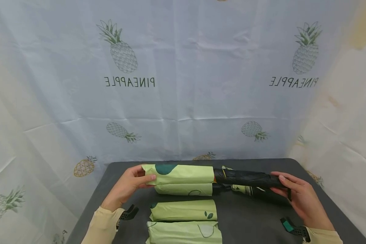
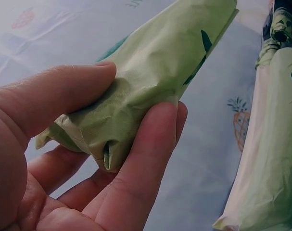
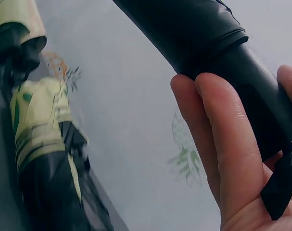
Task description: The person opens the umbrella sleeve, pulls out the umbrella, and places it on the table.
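1. Up over the far part of the table (image 1: 247,220), stretched between two hands: a black umbrella (image 1: 247,178), left portion inside a green sleeve (image 1: 186,174).
2. Over to the left, pinching the sleeve's left end with the left hand (image 1: 128,184), thumb against fingers, with crumpled material between.
3. Across to the right, gripping the umbrella's handle (image 3: 261,91) with the right hand (image 1: 303,196), fingers curled close, beside a loose strap (image 3: 279,190).
4. Probably light; stiff along the middle, softer around the outside, hardly fragile.
5. Best held by that handle: firm, but smooth enough to slip under a lazy grip.
6. As for the sleeve, thin and limp, apt to bunch; best pinched at an end.
7. Lying nearer, more green rolls (image 1: 183,210).
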A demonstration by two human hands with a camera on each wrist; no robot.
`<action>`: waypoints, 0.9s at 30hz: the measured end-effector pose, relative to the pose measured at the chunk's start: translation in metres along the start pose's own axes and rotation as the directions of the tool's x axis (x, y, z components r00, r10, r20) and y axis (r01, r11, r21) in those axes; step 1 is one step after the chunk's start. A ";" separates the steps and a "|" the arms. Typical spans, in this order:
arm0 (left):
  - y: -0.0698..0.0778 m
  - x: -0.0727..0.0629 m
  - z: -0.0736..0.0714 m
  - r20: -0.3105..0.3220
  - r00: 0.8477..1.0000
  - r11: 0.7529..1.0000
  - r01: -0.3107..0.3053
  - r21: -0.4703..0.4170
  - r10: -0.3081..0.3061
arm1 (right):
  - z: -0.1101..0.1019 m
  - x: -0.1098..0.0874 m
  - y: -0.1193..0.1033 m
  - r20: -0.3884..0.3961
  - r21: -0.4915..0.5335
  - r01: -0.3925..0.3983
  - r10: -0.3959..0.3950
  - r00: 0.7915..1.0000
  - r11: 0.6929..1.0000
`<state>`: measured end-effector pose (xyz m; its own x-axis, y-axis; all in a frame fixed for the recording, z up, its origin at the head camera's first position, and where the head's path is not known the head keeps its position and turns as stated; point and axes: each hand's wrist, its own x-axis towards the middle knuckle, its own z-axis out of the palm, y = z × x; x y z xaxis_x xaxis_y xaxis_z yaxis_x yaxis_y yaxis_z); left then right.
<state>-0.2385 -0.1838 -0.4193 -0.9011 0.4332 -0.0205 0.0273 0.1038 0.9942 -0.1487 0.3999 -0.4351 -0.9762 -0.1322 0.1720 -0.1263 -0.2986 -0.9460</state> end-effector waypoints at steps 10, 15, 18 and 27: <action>-0.013 0.003 0.000 -0.020 0.999 0.998 0.043 0.041 -0.043 | -0.044 -0.034 0.001 -0.046 -0.001 -0.114 0.114 0.992 0.993; -0.035 0.000 -0.002 0.018 0.997 0.996 0.070 0.058 -0.072 | -0.064 -0.051 0.004 -0.138 -0.023 -0.260 0.254 0.957 0.965; -0.050 -0.003 -0.005 0.034 0.995 0.993 0.086 0.079 -0.089 | -0.072 -0.057 0.006 -0.241 -0.101 -0.370 0.338 0.910 0.923; -0.076 -0.004 0.000 0.072 0.995 0.978 0.056 0.201 -0.072 | -0.096 -0.067 0.020 -0.326 -0.173 -0.536 0.465 0.823 0.827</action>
<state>-0.2368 -0.1930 -0.4950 -0.8673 0.4878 -0.0991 0.0635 0.3060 0.9499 -0.1029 0.4934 -0.4916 -0.9196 0.0606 -0.3881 0.3880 -0.0128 -0.9216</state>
